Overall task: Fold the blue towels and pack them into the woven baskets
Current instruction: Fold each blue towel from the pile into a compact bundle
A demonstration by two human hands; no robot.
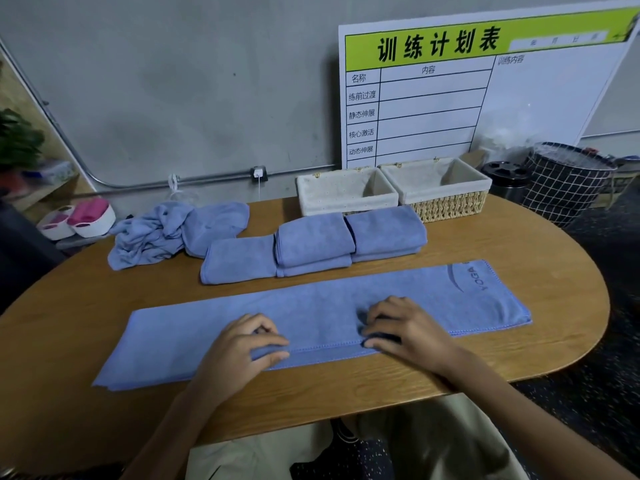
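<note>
Long towel [322, 313] lies flat across the near part of the wooden surface [540, 244], folded lengthwise into a narrow strip, stitched hem along the near edge. "YOGA" print visible at its right end.

Left hand [242, 344]: fingers curled, thumb and fingertips pinching the near hem. Right hand [401, 329]: fingers curled down onto the cloth, gripping the same hem further right. Both hands sit near the middle of the strip, a little apart.

Behind the strip: folded towels [313, 245] in a row, five as far as I can count, the two on the right being stacks of two. To their left, a crumpled pile of towels [152, 233], not yet folded, with one looser folded piece against it. Two woven baskets [391, 188] with pale cloth liners stand side by side at the far edge, just beyond the folded row. Nothing shows inside them from this angle.

Handling judgement: cloth looks soft, light, limp, microfibre-like. It will sag and slide on itself, no stiffness to hold a crease. Best taken by the hem or corners, both layers pinched together so the fold does not shear. The ends of the strip seem better holds than the middle for the next crosswise fold. Smooth with flat palms after each fold.

Progress judgement: folding partway, packing not begun.
</note>
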